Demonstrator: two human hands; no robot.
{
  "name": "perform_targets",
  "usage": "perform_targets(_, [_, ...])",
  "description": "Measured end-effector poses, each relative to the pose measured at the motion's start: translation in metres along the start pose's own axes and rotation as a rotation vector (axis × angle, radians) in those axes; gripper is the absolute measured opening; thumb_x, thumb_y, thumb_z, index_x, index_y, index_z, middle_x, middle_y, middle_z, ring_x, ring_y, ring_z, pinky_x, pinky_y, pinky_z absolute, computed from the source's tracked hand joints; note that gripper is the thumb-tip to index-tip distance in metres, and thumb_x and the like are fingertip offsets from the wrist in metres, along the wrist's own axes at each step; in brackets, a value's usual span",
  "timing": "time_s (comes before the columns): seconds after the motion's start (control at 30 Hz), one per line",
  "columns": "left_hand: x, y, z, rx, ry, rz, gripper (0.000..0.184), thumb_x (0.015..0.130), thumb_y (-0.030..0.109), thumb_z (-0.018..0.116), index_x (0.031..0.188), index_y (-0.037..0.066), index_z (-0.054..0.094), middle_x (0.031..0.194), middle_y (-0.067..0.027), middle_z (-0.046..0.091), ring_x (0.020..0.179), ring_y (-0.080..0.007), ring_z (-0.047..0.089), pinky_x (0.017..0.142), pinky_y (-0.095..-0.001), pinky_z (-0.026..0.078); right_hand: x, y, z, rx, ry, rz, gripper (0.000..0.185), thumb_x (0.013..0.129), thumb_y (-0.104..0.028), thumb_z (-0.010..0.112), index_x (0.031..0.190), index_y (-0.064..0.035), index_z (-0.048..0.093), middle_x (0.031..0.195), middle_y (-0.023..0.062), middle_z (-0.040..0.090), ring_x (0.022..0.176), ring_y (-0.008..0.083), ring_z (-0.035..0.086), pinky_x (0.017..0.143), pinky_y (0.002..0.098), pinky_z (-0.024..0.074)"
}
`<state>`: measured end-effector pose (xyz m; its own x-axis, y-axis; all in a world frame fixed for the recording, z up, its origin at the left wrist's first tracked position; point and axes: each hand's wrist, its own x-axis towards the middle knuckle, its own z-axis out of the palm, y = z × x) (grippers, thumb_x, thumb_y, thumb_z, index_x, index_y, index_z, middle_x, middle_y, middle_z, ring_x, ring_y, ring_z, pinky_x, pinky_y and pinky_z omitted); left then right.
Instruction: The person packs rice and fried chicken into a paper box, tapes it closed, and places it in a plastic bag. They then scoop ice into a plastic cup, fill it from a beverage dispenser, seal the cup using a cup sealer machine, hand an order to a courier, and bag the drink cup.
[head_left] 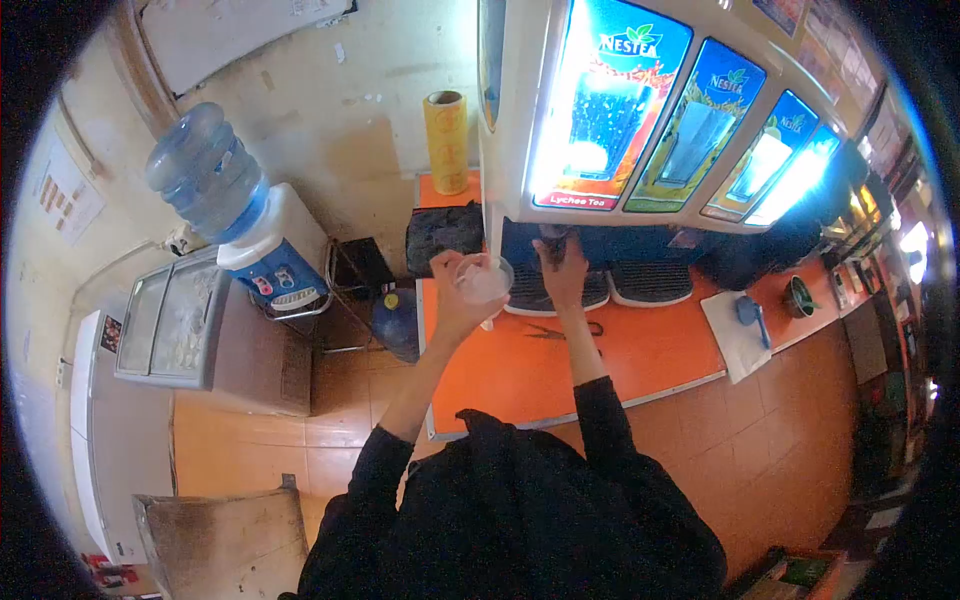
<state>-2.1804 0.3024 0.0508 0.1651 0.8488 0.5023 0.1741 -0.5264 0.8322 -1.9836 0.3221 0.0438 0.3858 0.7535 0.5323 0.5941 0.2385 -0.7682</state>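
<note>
A clear plastic cup (pixel 486 281) is in my left hand (pixel 453 300), its fingers wrapped round the side. Its rim faces up toward me, and something pale shows inside that I cannot make out. My right hand (pixel 565 278) reaches under the front of the drinks dispenser (pixel 513 130). Its fingers close round a dark part there, too shadowed to name. Black drip trays (pixel 650 284) sit below the dispenser. Scissors (pixel 562 333) with dark handles lie on the orange counter (pixel 500 375), close to my right forearm.
A yellow film roll (pixel 446 143) stands upright behind the counter's left end. Further left are a water dispenser (pixel 285 262) and a glass-topped chest freezer (pixel 160 325). To the right lie a white cloth (pixel 735 340), a blue scoop (pixel 750 312) and a small container (pixel 800 298).
</note>
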Motion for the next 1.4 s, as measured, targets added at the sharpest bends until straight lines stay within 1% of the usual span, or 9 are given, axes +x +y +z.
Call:
perform_targets(0.1, [0.011,-0.017,0.026,-0.23,0.01,-0.032,0.087,0.054,0.015,0.087,0.115,0.01,0.025,0.114,-0.0116,0.044,0.11,-0.0243,0.05,0.094,-0.0396,0.043,-0.01,0.002,-0.007,-0.063,0.058,-0.209,0.047,0.08,-0.032,0.07,0.105,0.003,0.052,0.089,0.0229,0.062,0.077,0.0367,0.063,0.066,0.0412,0.0501])
perform_targets(0.23, [0.024,-0.022,0.046,-0.14,-0.036,0.0,0.087,0.053,0.015,0.087,0.115,0.009,0.026,0.109,-0.0092,0.04,0.109,-0.0245,0.05,0.093,-0.0393,0.044,-0.018,0.008,-0.022,-0.138,-0.077,-0.062,0.053,0.079,-0.035,0.07,0.108,0.005,0.051,0.09,0.0248,0.061,0.081,0.0404,0.062,0.067,0.0431,0.0498])
perform_targets(0.33, [0.031,-0.019,0.053,-0.209,-0.022,-0.01,0.085,0.054,0.013,0.083,0.117,0.007,0.027,0.11,-0.0109,0.04,0.108,-0.0254,0.049,0.092,-0.0392,0.041,-0.015,0.011,-0.038,-0.195,-0.104,-0.208,0.057,0.079,-0.037,0.07,0.109,0.0076,0.051,0.092,0.0259,0.061,0.082,0.0423,0.061,0.068,0.0444,0.0502])
perform_targets(0.43, [0.035,-0.02,0.057,-0.145,-0.085,0.087,0.084,0.055,0.014,0.083,0.117,0.006,0.027,0.11,-0.0119,0.04,0.107,-0.0254,0.049,0.092,-0.0385,0.041,-0.008,0.004,-0.057,-0.362,-0.161,-0.263,0.053,0.08,-0.035,0.067,0.112,0.004,0.052,0.101,0.0245,0.059,0.086,0.0429,0.06,0.071,0.0453,0.0505])
perform_targets(0.6, [0.034,-0.037,0.077,0.007,-0.152,0.144,0.083,0.056,0.015,0.083,0.116,0.006,0.027,0.109,-0.0125,0.041,0.103,-0.0253,0.05,0.091,-0.0381,0.042,0.004,-0.002,-0.076,-0.637,-0.299,-0.39,0.042,0.076,-0.019,0.064,0.117,-0.0139,0.057,0.114,0.0152,0.056,0.098,0.0365,0.058,0.08,0.0443,0.0495])
perform_targets(0.8, [0.024,-0.023,0.084,-0.359,-0.165,-0.05,0.084,0.059,0.013,0.083,0.116,0.007,0.022,0.104,-0.0119,0.05,0.1,-0.0249,0.053,0.085,-0.0363,0.046,0.011,-0.017,-0.081,-0.904,-0.295,-0.717,0.052,0.072,-0.007,0.059,0.122,-0.0217,0.057,0.117,0.0091,0.055,0.102,0.0309,0.054,0.085,0.0398,0.0472])
perform_targets(1.1, [0.013,-0.036,0.083,-0.276,-0.123,-0.071,0.097,0.054,0.011,0.086,0.121,0.006,0.017,0.107,-0.0139,0.051,0.1,-0.0255,0.055,0.087,-0.038,0.047,-0.002,-0.021,-0.078,-0.926,-0.216,-0.853,0.049,0.074,-0.008,0.058,0.12,-0.0235,0.059,0.115,0.007,0.055,0.094,0.0273,0.053,0.078,0.0401,0.0473])
perform_targets(1.33, [0.012,-0.039,0.062,-0.247,-0.133,-0.01,0.096,0.057,0.018,0.087,0.12,0.012,0.015,0.107,-0.0129,0.052,0.102,-0.024,0.056,0.087,-0.0353,0.047,-0.024,0.012,-0.064,-0.757,-0.074,-0.457,0.044,0.076,-0.015,0.064,0.119,-0.0177,0.059,0.113,0.0132,0.059,0.101,0.0321,0.056,0.084,0.0432,0.0462])
perform_targets(1.4, [0.014,-0.043,0.055,-0.056,-0.067,0.145,0.097,0.057,0.022,0.087,0.121,0.012,0.016,0.108,-0.013,0.052,0.102,-0.0246,0.056,0.088,-0.0364,0.047,-0.025,0.031,-0.052,-0.53,-0.131,-0.24,0.041,0.072,-0.021,0.071,0.109,-0.0106,0.06,0.087,0.0097,0.063,0.08,0.0263,0.063,0.072,0.0385,0.0505])
